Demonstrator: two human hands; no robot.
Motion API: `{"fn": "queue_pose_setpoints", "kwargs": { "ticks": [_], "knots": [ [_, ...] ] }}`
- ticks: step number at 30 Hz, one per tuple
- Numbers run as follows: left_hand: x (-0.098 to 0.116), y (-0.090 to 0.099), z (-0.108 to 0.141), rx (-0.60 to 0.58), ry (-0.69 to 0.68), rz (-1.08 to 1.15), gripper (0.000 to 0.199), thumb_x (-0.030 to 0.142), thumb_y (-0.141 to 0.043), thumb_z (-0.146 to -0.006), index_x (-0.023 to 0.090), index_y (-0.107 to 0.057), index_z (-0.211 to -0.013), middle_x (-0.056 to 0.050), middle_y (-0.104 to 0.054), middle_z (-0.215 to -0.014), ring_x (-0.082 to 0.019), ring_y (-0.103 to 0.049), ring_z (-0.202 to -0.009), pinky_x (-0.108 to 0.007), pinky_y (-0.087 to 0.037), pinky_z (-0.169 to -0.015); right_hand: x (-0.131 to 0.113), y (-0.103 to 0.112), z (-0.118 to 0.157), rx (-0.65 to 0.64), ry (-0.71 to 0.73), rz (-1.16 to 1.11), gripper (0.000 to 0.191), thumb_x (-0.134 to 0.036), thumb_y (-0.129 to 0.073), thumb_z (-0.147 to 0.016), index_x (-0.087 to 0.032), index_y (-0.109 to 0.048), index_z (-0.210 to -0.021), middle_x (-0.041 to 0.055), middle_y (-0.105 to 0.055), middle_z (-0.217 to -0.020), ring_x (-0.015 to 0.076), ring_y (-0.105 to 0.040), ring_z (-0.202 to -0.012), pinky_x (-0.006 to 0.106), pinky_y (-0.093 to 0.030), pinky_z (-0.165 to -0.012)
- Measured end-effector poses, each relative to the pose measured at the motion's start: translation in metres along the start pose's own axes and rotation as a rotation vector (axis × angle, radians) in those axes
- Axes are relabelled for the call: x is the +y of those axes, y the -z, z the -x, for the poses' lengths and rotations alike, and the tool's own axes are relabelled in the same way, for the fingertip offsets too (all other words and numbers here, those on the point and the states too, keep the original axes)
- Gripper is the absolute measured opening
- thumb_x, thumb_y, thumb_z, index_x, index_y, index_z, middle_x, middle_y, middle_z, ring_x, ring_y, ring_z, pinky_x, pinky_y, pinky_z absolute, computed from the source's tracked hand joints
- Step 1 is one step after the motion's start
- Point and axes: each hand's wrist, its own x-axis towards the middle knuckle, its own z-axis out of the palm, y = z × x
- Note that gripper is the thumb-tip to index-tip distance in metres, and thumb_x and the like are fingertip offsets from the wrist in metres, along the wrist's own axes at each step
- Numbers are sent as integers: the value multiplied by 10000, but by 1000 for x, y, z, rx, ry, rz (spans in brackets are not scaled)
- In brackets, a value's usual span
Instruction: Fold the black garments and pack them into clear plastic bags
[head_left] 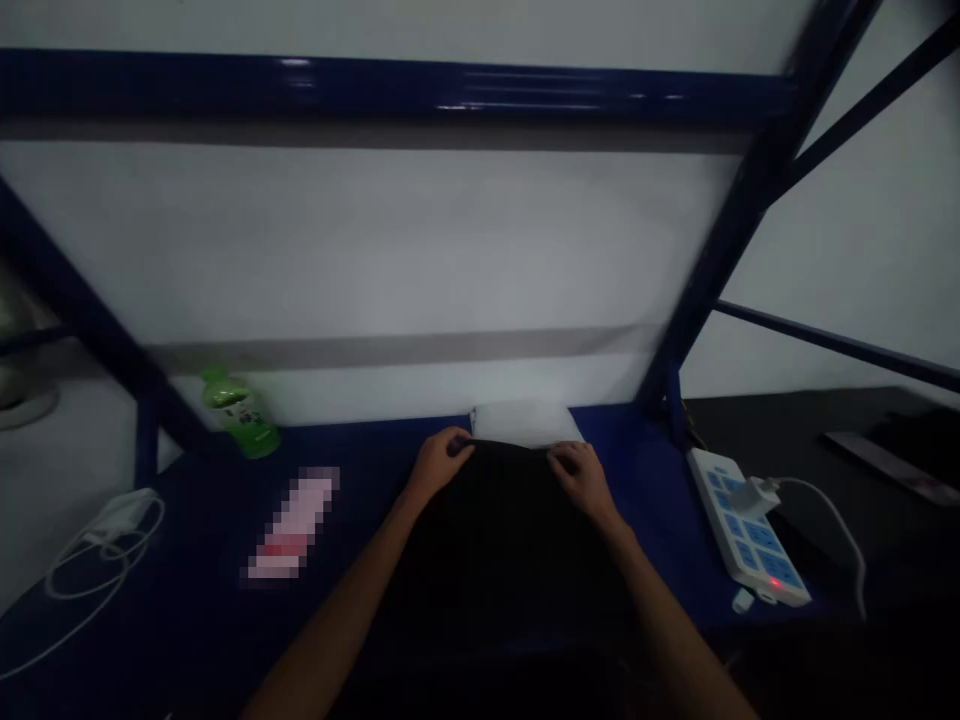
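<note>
A black cloth (pixel 510 540), perhaps a garment, lies spread on the blue surface in front of me; its exact kind is too dark to make out. My left hand (pixel 441 465) pinches the far left corner of its edge. At the far right corner, my right hand (pixel 581 475) grips the same edge with curled fingers. The edge runs nearly straight between both hands. Just behind it, a white, flat, folded-looking item (pixel 525 422) lies against the wall, partly hidden by the cloth.
A green bottle (pixel 244 418) stands back left, near a blurred-out pink item (pixel 296 525). A white cable with adapter (pixel 124 515) lies far left. To the right is a power strip (pixel 746 530) with a plug in it. Blue metal bars (pixel 375 90) frame the space.
</note>
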Motion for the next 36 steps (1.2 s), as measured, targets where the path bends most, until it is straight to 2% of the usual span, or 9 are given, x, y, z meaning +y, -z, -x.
{"fn": "queue_pose_setpoints", "kwargs": {
  "ticks": [5, 9, 13, 17, 22, 25, 27, 32, 36],
  "knots": [
    [3, 4, 1, 39, -26, 63, 148, 272, -607, -866, 223, -687, -980, -16, -719, -923, -176, -661, -835, -274, -492, -729, -4, 8, 5, 77, -2, -100, 317, -483, -500, -922, -243, -707, -945, 69, -724, -982, 257, -622, -956, 429, -486, -891],
    [9, 13, 5, 41, -60, 97, 173, 244, -610, -862, 240, -693, -1014, -14, -726, -977, -177, -667, -894, -265, -491, -737, -9, 14, 9, 64, 29, -181, 263, -453, -600, -878, -255, -711, -1011, 52, -718, -998, 242, -629, -956, 408, -499, -881],
    [12, 26, 9, -6, -125, 95, 165, 203, -615, -840, 248, -719, -960, -13, -729, -943, -175, -659, -856, -283, -499, -750, -17, 21, 15, 52, 68, -244, 179, -400, -613, -879, -271, -725, -933, 39, -710, -942, 232, -627, -938, 394, -507, -854],
    [12, 35, 15, -69, -231, 131, 186, 107, -590, -788, 227, -695, -882, -18, -725, -949, -181, -651, -918, -320, -496, -849, -27, 27, 26, 70, 127, -268, 135, -349, -626, -880, -282, -735, -925, 50, -701, -993, 243, -608, -997, 415, -495, -885],
    [15, 40, 34, -212, -324, 69, 200, 65, -571, -730, 213, -665, -827, -46, -710, -965, -211, -629, -972, -359, -487, -889, -33, 31, 41, -65, 253, -163, 135, -265, -599, -877, -261, -733, -863, 55, -710, -966, 251, -602, -977, 441, -475, -870],
    [18, 42, 47, -316, -334, -16, 165, 110, -599, -748, 218, -682, -843, -57, -704, -1048, -233, -621, -1019, -390, -465, -925, -35, 31, 47, -190, 253, -86, 152, -243, -593, -864, -254, -735, -808, 43, -722, -929, 247, -610, -947, 437, -465, -844],
    [19, 43, 51, -346, -337, -43, 119, 161, -612, -782, 220, -696, -841, -59, -705, -1071, -238, -628, -1027, -408, -449, -945, -36, 31, 47, -213, 227, -76, 156, -244, -594, -864, -252, -736, -800, 38, -728, -922, 243, -618, -935, 434, -461, -839],
    [18, 42, 50, -316, -324, -29, 126, 230, -605, -852, 241, -727, -882, -46, -723, -1062, -235, -632, -1045, -429, -424, -974, -35, 31, 50, -185, 174, -112, 172, -293, -572, -907, -258, -741, -907, 43, -742, -958, 248, -630, -993, 436, -476, -881],
    [23, 59, 66, -220, -265, 48, 244, 286, -612, -890, 272, -685, -1123, -48, -672, -1204, -230, -580, -1151, -419, -418, -1011, -42, 45, 67, -10, 101, -264, 181, -322, -572, -927, -273, -717, -1023, 48, -718, -1101, 264, -571, -1165, 462, -453, -990]
  ]
}}
